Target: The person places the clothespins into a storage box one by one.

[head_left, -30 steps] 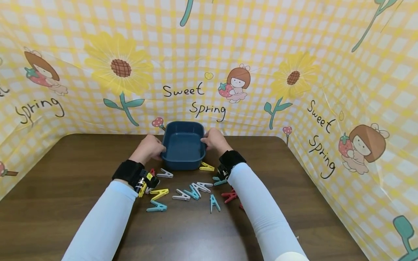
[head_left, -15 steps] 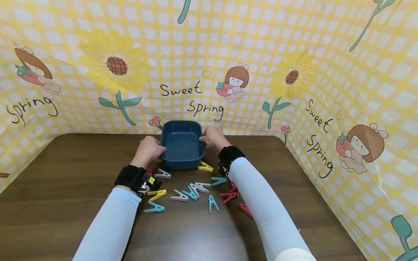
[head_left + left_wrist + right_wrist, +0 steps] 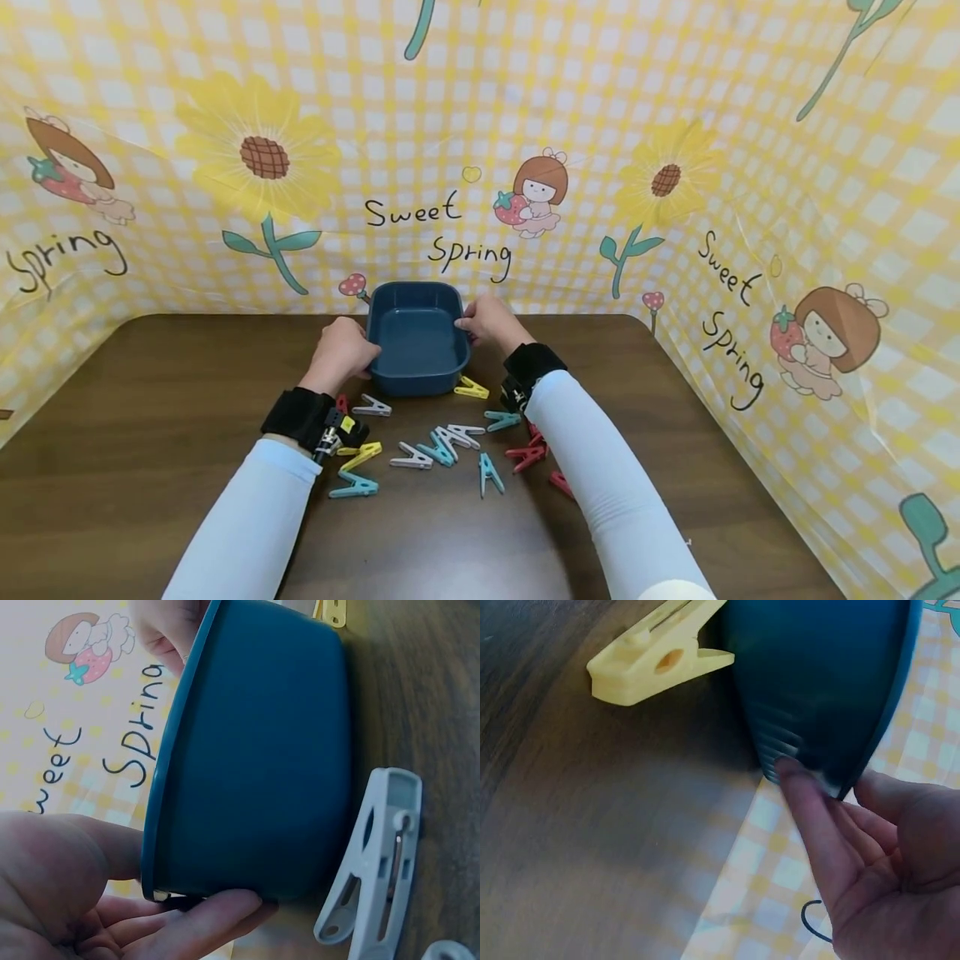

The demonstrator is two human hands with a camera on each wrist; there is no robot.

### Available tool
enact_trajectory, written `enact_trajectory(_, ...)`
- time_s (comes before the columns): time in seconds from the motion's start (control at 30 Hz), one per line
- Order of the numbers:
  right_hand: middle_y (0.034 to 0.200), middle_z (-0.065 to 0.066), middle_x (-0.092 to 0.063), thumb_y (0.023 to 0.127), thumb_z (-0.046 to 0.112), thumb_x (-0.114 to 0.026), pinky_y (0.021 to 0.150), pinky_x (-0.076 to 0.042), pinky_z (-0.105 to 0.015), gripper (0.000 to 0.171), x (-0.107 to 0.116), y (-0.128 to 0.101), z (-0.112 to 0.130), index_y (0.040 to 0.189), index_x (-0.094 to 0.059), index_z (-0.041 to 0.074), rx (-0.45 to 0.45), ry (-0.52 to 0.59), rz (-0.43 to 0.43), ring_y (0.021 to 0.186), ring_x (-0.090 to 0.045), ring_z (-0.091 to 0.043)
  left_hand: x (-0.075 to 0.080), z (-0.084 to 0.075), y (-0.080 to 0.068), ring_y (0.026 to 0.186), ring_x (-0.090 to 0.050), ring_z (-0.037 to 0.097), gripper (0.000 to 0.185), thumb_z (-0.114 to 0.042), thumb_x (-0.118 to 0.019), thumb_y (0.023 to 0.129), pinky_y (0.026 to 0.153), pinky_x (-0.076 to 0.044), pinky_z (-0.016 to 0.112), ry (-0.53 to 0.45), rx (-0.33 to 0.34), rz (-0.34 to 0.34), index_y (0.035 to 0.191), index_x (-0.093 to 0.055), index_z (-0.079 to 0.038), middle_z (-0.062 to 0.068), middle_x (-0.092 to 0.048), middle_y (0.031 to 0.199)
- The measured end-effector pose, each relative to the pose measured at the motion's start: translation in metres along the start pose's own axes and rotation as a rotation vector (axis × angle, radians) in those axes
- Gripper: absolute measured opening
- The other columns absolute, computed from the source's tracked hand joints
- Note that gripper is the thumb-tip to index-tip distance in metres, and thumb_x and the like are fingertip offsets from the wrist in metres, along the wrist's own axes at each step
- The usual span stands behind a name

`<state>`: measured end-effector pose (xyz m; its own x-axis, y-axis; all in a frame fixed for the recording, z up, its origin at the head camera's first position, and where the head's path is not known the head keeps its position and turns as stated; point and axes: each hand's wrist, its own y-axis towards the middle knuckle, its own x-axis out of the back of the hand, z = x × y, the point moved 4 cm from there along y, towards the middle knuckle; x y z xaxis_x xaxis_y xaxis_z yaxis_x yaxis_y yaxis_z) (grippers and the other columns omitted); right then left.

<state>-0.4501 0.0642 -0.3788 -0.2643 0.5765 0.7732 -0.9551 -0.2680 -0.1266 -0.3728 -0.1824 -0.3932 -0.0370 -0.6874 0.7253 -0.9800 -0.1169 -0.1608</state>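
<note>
A dark blue rectangular basin [image 3: 417,333] stands at the back middle of the brown table, with nothing inside it. My left hand [image 3: 341,354] pinches its left rim, thumb at the rim and fingers beneath the outer wall, as the left wrist view shows. On the opposite side my right hand [image 3: 491,323] grips the right rim the same way, its index finger [image 3: 806,802] along the outer wall. A yellow clothespin [image 3: 471,387] lies just in front of the basin's right corner. Close to the left hand are a white clothespin [image 3: 379,862] and a red clothespin [image 3: 342,404].
Several more clothespins lie scattered in front of the basin, among them a blue clothespin [image 3: 491,474], a white clothespin [image 3: 412,456] and a red clothespin [image 3: 527,456]. A yellow checked cloth [image 3: 420,150] hangs right behind the table's back edge.
Both hands keep hold of the basin, which stays in nearly the same place. The whole head view has shifted slightly.
</note>
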Motion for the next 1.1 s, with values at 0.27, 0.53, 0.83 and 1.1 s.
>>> enact_trajectory(0.27, 0.149, -0.020, -0.067, 0.115, 0.044, -0.050, 0.117, -0.054, -0.051, 0.053, 0.052, -0.047, -0.005, 0.147, -0.065, 0.005, 0.201, -0.215, -0.036, 0.137, -0.066, -0.036, 0.003, -0.004, -0.003, 0.078, -0.085, 0.026, 0.031, -0.017, -0.066, 0.103, 0.094, -0.068, 0.046, 0.040, 0.039, 0.011, 0.118, -0.073, 0.009, 0.028, -0.080, 0.108)
enact_trajectory(0.53, 0.175, -0.020, -0.039, 0.104, 0.040, -0.073, 0.134, -0.034, -0.062, 0.076, 0.103, -0.125, -0.020, 0.167, -0.042, 0.012, 0.268, -0.342, 0.003, 0.164, -0.034, -0.043, 0.013, -0.004, -0.003, 0.084, -0.085, 0.028, 0.037, -0.017, -0.065, 0.104, 0.101, -0.065, 0.050, 0.039, 0.051, 0.021, 0.126, -0.069, 0.012, 0.032, -0.078, 0.118)
enact_trajectory(0.83, 0.181, -0.019, -0.025, 0.085, 0.038, -0.094, 0.134, -0.011, -0.076, 0.100, 0.079, -0.155, -0.061, 0.168, -0.042, 0.023, 0.242, -0.498, 0.117, 0.170, -0.011, -0.050, 0.011, -0.003, -0.002, 0.084, -0.085, 0.029, 0.036, -0.016, -0.063, 0.103, 0.092, -0.068, 0.046, 0.031, 0.032, 0.028, 0.125, -0.070, 0.013, 0.034, -0.077, 0.119)
enact_trajectory(1.1, 0.176, -0.023, -0.035, 0.079, 0.035, -0.098, 0.131, -0.027, -0.075, 0.103, 0.060, -0.167, -0.086, 0.166, -0.045, 0.018, 0.151, -0.555, 0.202, 0.166, -0.020, -0.054, 0.002, -0.004, -0.001, 0.082, -0.085, 0.028, 0.037, -0.015, -0.063, 0.103, 0.088, -0.069, 0.043, 0.019, 0.010, 0.037, 0.126, -0.069, 0.013, 0.035, -0.076, 0.119)
